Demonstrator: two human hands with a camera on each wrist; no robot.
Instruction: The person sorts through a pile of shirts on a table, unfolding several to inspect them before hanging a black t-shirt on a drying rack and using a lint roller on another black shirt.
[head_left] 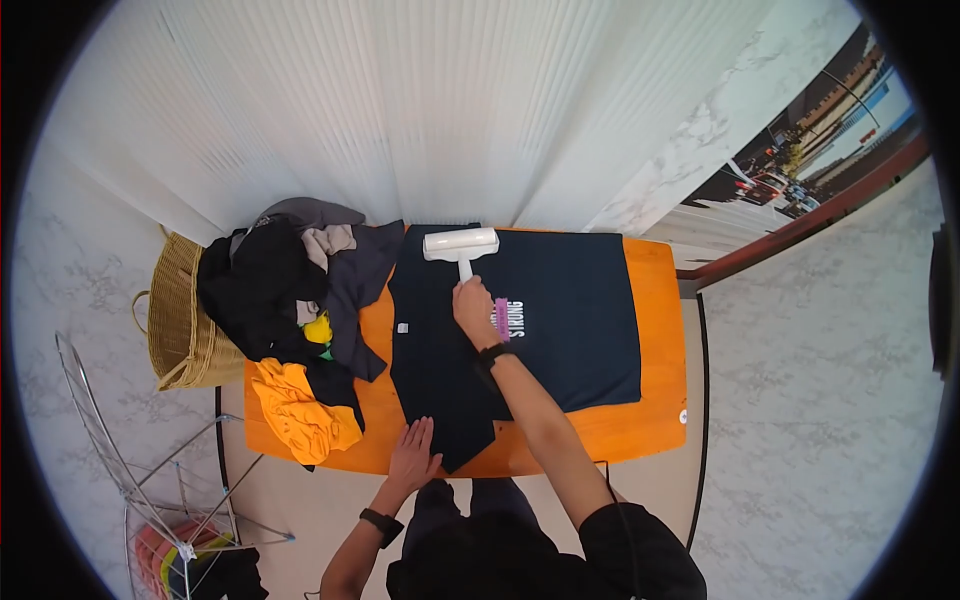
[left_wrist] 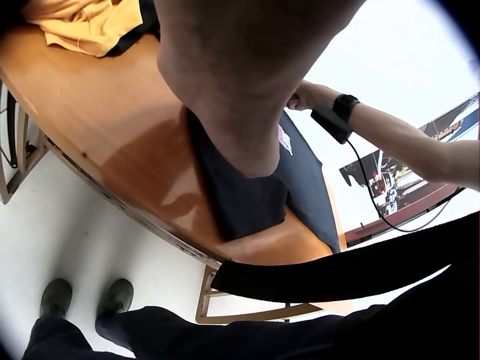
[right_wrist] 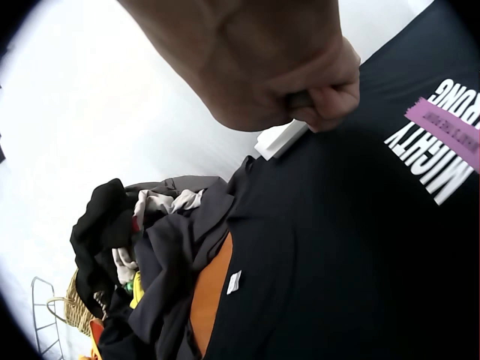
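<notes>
A dark navy T-shirt lies spread flat on the orange wooden table, its white and purple lettering face up. My right hand grips the handle of a white lint roller, whose roll lies over the shirt's far side near the table's back edge. In the right wrist view the curled fingers hide most of the handle, and only a white end of the roller shows. With fingers extended, my left hand rests at the near sleeve, by the table's front edge.
Left on the table sits a heap of dark clothes with an orange garment in front. A wicker basket stands beside the table's left end. A metal drying rack is at lower left. A white pleated curtain hangs behind.
</notes>
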